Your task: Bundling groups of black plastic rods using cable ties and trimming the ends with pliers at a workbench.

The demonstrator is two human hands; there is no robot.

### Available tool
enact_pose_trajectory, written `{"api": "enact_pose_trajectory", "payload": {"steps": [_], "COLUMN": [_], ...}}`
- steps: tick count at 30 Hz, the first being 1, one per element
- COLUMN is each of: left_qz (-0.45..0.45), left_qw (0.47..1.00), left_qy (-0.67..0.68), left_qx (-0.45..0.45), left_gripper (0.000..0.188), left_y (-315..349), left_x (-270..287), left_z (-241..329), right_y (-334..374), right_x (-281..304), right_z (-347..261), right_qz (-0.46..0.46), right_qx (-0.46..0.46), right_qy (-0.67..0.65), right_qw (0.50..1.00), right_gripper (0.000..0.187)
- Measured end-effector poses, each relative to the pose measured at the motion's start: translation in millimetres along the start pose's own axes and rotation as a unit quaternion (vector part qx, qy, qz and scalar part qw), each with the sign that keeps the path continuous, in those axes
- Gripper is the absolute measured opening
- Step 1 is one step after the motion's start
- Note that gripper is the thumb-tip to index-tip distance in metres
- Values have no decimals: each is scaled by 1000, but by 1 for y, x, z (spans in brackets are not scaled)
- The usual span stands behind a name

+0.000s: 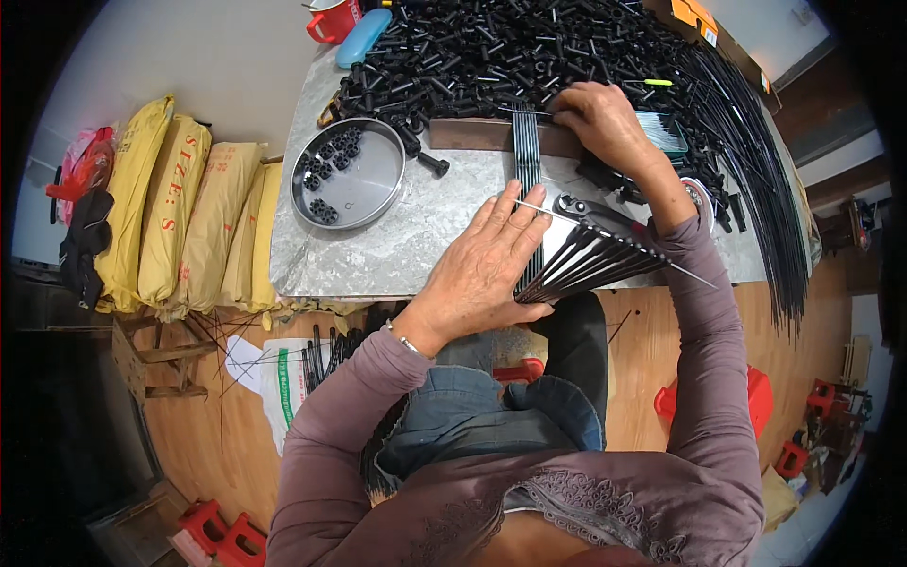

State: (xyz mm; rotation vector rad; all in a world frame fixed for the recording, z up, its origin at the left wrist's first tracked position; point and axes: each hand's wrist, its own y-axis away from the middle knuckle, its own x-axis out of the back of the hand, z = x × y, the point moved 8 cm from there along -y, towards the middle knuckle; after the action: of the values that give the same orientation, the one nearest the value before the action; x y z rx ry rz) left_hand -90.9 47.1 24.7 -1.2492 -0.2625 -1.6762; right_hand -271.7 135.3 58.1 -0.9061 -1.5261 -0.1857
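Note:
My left hand (482, 260) lies flat with stretched fingers over a row of thin black rods (526, 151), its thumb beside them. The rods run side by side toward the far side, and their near ends fan out (595, 265) to the right. A thin pale wire (694, 276) runs from by my left fingers across the fanned ends. At the far end of the row, my right hand (605, 123) is closed in a pinch on what looks like a thin wire. Its fingertips are partly hidden. A brown strip (472, 134) lies beneath the rods there.
Small black parts (491, 47) pile up along the table's far side. A round metal tray (378, 194) holds several black clusters. Pliers (605, 215) lie by my right forearm. Long black rods (775, 227) hang over the right edge. Yellow sacks (175, 208) stand left of the table.

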Motion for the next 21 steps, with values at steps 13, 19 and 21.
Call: {"api": "enact_pose_trajectory", "payload": {"steps": [13, 19, 21], "left_qz": [-3, -7, -9], "left_qw": [1000, 1000, 1000], "left_qy": [-8, -16, -4], "left_qx": [19, 20, 25], "left_gripper": [90, 93, 94], "left_y": [11, 14, 13], "left_x": [-3, -6, -6], "left_z": [9, 13, 13], "right_y": [42, 74, 72], "right_x": [58, 56, 63], "right_z": [44, 76, 70], "right_qz": [74, -38, -9], "right_qx": [-169, -220, -189], "right_qy": [23, 61, 112], "right_qw": [983, 973, 976], "right_gripper": [15, 14, 13]}}
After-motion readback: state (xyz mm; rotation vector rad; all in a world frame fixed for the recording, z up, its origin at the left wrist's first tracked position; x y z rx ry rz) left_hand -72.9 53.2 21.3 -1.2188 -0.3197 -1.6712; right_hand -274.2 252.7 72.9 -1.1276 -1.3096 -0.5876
